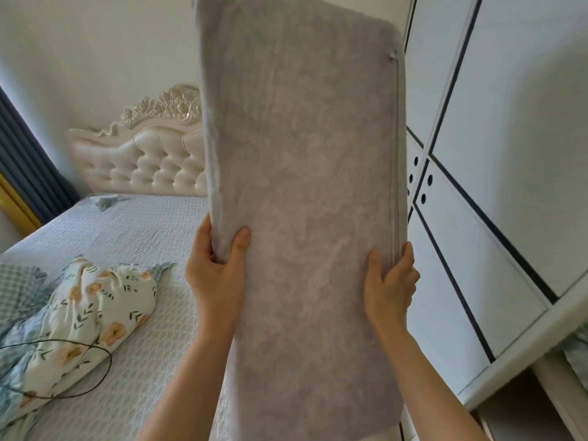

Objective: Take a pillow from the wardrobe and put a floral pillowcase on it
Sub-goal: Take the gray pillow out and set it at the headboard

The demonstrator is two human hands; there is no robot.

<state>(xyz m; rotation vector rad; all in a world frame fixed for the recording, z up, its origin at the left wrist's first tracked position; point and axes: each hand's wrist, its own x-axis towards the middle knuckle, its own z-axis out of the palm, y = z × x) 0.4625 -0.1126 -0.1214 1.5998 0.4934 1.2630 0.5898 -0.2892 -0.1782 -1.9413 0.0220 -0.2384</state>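
A long grey pillow (pixel 302 160) with a zip down its right edge stands upright in the air in front of me, filling the middle of the view. My left hand (pixel 216 272) grips its left edge, thumb on the front face. My right hand (pixel 389 284) clasps the right edge by the zip. The floral pillowcase (pixel 92 316), white with orange flowers and green leaves, lies crumpled on the bed at the lower left. The white wardrobe (pixel 496 154) with black trim lines stands at the right, its doors partly hidden by the pillow.
The bed (pixel 133 230) has a pale quilted cover and a cream tufted headboard (pixel 143 154) against the far wall. A thin black cable (pixel 105 370) loops over the pillowcase. A blue checked cloth (pixel 16 288) lies at the left edge. Dark curtains (pixel 25 160) hang at far left.
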